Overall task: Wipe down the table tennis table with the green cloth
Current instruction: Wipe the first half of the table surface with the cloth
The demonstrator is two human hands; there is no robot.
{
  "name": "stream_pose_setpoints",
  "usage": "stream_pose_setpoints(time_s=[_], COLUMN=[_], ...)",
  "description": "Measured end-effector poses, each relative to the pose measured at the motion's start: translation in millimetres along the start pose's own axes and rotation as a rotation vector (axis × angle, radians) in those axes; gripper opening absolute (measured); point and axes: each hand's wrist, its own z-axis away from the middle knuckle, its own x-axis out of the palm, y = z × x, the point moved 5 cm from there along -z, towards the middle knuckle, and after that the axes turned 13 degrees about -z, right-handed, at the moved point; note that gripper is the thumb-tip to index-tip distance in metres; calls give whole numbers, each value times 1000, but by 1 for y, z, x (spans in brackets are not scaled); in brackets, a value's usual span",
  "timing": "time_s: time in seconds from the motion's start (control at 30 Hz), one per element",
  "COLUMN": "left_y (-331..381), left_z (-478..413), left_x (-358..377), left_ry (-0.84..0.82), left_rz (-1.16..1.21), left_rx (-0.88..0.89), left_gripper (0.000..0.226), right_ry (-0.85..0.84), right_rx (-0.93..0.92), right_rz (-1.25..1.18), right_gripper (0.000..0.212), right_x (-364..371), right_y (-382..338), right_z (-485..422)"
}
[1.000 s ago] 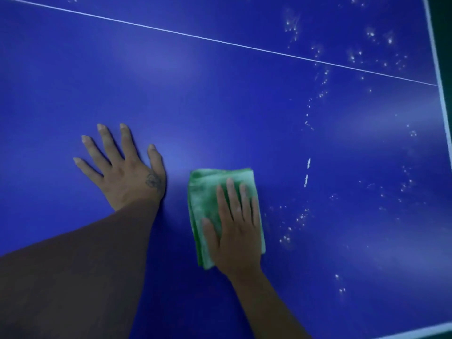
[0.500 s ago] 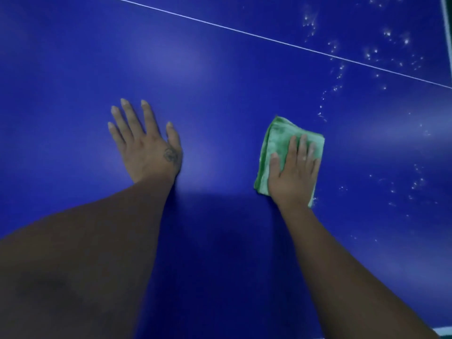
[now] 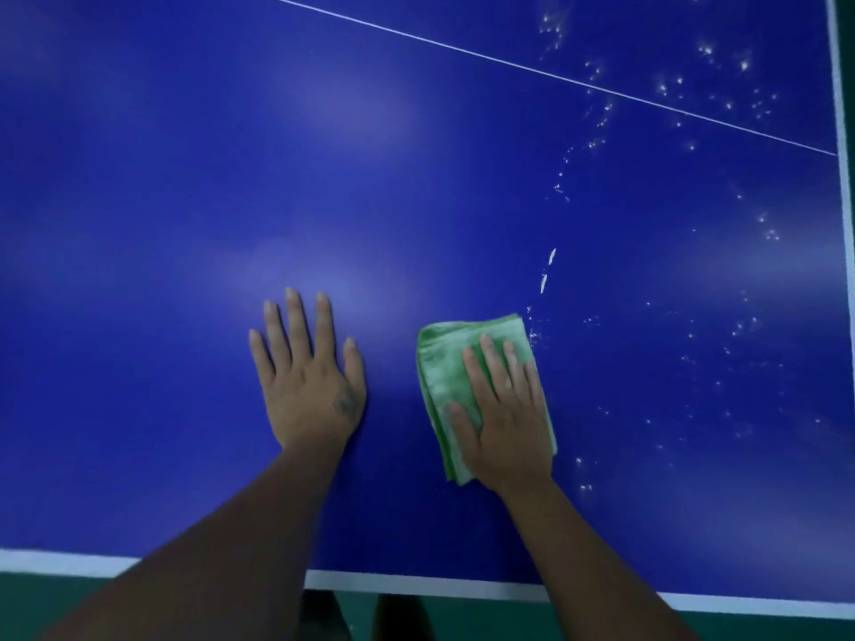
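The right hand (image 3: 509, 432) presses the cloth (image 3: 439, 367) under straight fingers (image 3: 492, 363); specks (image 3: 548, 270) just beyond them may smear over the counter (image 3: 185, 178).

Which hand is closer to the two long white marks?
Right. The right hand presses the green cloth just short of the white marks; the left hand lies flat farther left.

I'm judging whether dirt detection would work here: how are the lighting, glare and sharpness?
Head view: dim, bluish lighting; soft pale glare patches on the table; white specks right of the green cloth glint, slightly smeared; left hand and right hand fairly sharp; forearms sink into shadow.
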Motion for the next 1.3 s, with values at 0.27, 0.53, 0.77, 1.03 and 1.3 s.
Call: stream_pose_setpoints(time_s=[0.27, 0.53, 0.77, 1.03, 1.3], left_y=[6, 8, 10, 22, 56], left_z=[9, 11, 11, 23, 53], left_x=[7, 3, -5, -7, -2], left_ry=[57, 66, 41, -40, 53], left_rz=[-40, -1, 6, -39, 13], left_rx=[-1, -8, -9, -74, -187], left_gripper=[72, 71, 72, 76, 78], right_ry=[75, 92, -54, -43, -43], right_rx=[120, 130, -98, -8, -52], right_rz=[-13, -59, -169, -162, -115], right_gripper=[73, 69, 62, 75, 76], right_x=[-22, -6, 3, -1, -3], right_y=[41, 16, 26, 14, 49], right_z=[-95, -17, 121, 112, 128])
